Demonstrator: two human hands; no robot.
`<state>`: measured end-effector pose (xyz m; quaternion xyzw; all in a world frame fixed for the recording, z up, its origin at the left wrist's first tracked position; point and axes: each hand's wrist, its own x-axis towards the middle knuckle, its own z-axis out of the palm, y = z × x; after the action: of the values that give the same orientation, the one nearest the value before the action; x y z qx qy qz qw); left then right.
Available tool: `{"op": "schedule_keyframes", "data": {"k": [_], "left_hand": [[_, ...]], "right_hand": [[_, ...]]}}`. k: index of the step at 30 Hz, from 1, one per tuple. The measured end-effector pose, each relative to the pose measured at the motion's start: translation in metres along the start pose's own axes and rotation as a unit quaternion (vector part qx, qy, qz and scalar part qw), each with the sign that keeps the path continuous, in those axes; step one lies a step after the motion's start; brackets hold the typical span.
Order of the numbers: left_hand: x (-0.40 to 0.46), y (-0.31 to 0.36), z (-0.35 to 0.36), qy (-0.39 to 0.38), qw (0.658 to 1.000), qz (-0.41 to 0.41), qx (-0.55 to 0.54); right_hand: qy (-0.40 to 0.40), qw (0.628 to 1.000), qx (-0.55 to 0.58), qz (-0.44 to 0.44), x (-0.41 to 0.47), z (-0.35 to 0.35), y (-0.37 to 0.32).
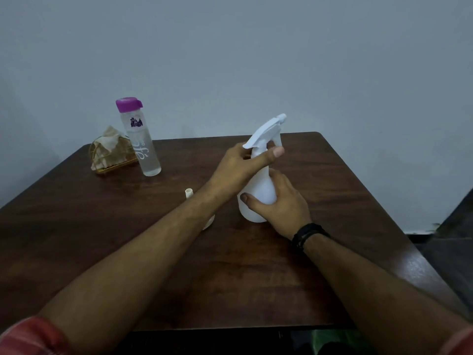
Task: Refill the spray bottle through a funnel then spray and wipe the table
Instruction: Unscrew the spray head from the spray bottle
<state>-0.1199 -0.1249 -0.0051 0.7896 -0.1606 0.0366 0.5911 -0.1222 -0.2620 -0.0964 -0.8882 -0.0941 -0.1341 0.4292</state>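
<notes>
Mid-table, hands (258, 180) gripping spray bottle (261, 190)

The white spray bottle (258, 198) stands upright on the dark wooden table (230, 265), a little right of its middle, its white trigger head (267, 131) seated on the neck with the nozzle pointing up and to the right. Just to its left a pale funnel (189, 194), mostly hidden, seems to rest mouth-down with its spout up. A crumpled beige cloth (108, 146) sits at the far left corner.
</notes>
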Motion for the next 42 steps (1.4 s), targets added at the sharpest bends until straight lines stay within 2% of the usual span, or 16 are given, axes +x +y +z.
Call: {"op": "schedule_keyframes", "data": {"k": [4, 6, 9, 10, 14, 18, 20, 26, 32, 38, 40, 42], "left_hand": [[-0.014, -0.014, -0.016, 0.095, 0.995, 0.014, -0.017], [-0.013, -0.014, -0.019, 0.079, 0.996, 0.009, -0.029], [-0.007, -0.008, -0.017, 0.006, 0.999, 0.003, -0.035], [-0.007, -0.007, -0.016, 0.006, 0.999, 0.01, -0.033], [-0.008, -0.014, -0.014, 0.085, 0.995, 0.055, -0.021], [-0.006, -0.01, -0.014, 0.018, 0.999, 0.027, 0.039], [-0.002, -0.005, -0.014, 0.008, 0.998, 0.03, 0.051], [0.011, 0.03, -0.032, 0.105, 0.991, 0.078, 0.02], [0.016, 0.095, -0.088, 0.192, 0.97, 0.138, -0.055], [0.002, 0.113, -0.13, 0.188, 0.963, 0.192, 0.007], [0.001, 0.102, -0.135, 0.169, 0.951, 0.248, 0.075], [0.001, 0.081, -0.136, 0.119, 0.929, 0.291, 0.195]], "right_hand": [[0.002, 1.0, -0.004, 0.001, 0.002, 0.001, -0.001], [0.0, 1.0, -0.006, 0.005, 0.003, 0.001, -0.001], [0.0, 1.0, -0.008, 0.006, 0.002, 0.001, -0.003], [0.002, 1.0, -0.008, 0.005, 0.002, 0.001, -0.003], [0.003, 1.0, -0.008, 0.006, 0.002, -0.001, -0.004], [0.005, 1.0, -0.008, 0.004, 0.002, 0.0, -0.005], [0.006, 1.0, -0.006, 0.002, 0.001, 0.0, -0.005], [-0.003, 1.0, -0.013, 0.014, 0.0, -0.001, -0.003], [-0.002, 1.0, -0.013, 0.019, 0.002, 0.002, -0.002], [-0.009, 0.999, -0.016, 0.027, 0.002, 0.003, -0.001], [-0.006, 1.0, -0.015, 0.026, 0.001, 0.002, -0.001], [-0.005, 1.0, -0.015, 0.024, 0.001, 0.002, -0.002]]}}
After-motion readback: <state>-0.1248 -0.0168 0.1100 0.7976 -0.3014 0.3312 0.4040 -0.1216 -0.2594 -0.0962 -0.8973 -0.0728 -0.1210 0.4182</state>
